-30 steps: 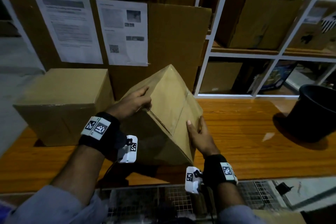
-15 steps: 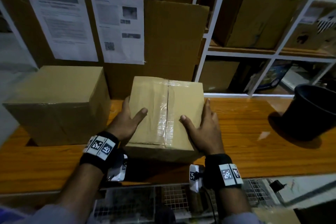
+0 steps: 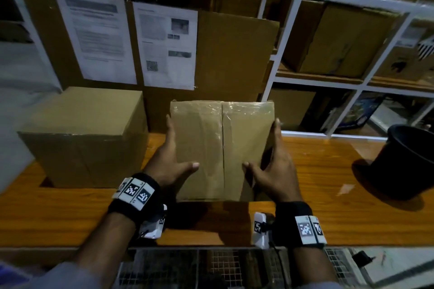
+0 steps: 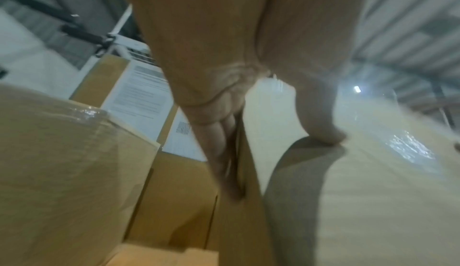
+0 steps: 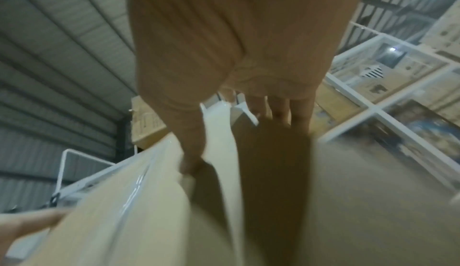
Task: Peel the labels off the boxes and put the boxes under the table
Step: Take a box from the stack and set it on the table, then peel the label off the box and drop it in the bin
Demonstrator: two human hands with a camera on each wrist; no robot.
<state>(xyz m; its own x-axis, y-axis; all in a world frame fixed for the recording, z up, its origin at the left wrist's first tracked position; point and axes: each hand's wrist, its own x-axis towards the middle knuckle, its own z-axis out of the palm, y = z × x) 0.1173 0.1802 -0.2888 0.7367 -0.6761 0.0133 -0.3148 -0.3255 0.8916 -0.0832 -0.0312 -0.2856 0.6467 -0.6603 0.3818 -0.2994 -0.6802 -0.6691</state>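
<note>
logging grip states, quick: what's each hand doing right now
left hand: open, straight fingers pressed on the taped cardboard box's left side, thumb on top
right hand: open, fingers flat on the box's right side, thumb on top

Glossy clear tape [image 3: 221,110] is shining on the matt cardboard box [image 3: 199,148]; the smooth wooden table [image 3: 317,195] is gleaming under a matt black bucket [image 3: 404,164].

A glossy orange-brown wooden counter [image 3: 328,218] runs under dim light. Behind it stand a white metal shelving frame [image 3: 314,82] and a tall brown cardboard sheet [image 3: 234,58] bearing 2 printed white papers [image 3: 98,37]. Grey corrugated metal cladding [image 5: 62,53] rises above.
</note>
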